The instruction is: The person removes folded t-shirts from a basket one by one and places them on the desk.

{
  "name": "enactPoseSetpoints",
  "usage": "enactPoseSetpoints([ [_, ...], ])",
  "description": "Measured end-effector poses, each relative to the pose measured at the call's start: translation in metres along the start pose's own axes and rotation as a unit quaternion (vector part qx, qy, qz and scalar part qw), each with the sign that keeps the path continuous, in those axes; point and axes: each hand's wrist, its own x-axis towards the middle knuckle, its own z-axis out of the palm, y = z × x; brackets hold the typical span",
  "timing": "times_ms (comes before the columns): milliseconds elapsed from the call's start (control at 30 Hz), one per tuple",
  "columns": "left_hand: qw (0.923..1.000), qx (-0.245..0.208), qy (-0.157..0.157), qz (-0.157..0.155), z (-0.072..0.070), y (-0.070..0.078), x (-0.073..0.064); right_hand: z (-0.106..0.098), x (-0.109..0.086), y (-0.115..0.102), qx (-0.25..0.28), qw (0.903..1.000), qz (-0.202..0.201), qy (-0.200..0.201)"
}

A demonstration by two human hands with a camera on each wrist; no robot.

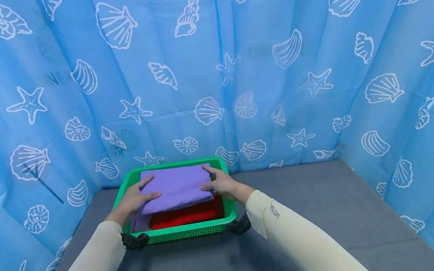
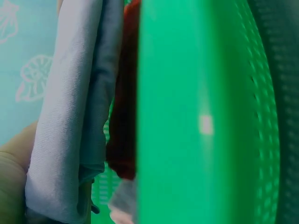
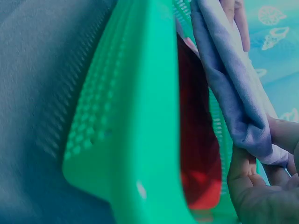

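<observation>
Head view, and here's the purple cloth (image 1: 178,185), folded, held over the green basket (image 1: 185,228) on the grey bench (image 1: 294,234)! Left grip (image 1: 130,201) pinches one end, right grip (image 1: 223,183) pinches the other, thumbs on top. Below sits the red cloth (image 1: 190,213), and both wrist views show a gap between the two.

Where's the danger? Look at those layers: the right wrist view shows them bunched and loosely stacked, so a grip that catches only some could let the fold slide open. With support at the ends alone, the middle may well sag. And the rim is close by: a low, slanting move could snag the hanging edge, or rub the red cloth and drag it askew.

Now, what's hard to read? From the head, the fingers beneath the purple cloth are hidden, and so is most of the basket's floor. The near rim fills the wrist views, blurred. There's a pale patch (image 2: 122,201) low in the left wrist view, half cut off by that rim; can't tell what it is.
</observation>
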Motion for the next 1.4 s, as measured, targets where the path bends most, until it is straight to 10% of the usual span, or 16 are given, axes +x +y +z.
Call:
enactPoseSetpoints([
  [900,0.9920,-0.122,-0.031,0.016,0.094,0.074,0.030,-0.120,-0.034,0.011,-0.029,0.9993,0.020,0.012],
  [1400,0.9915,-0.129,-0.008,0.020,0.127,0.097,0.038,-0.155,-0.045,0.022,-0.035,0.9988,0.028,0.021],
])
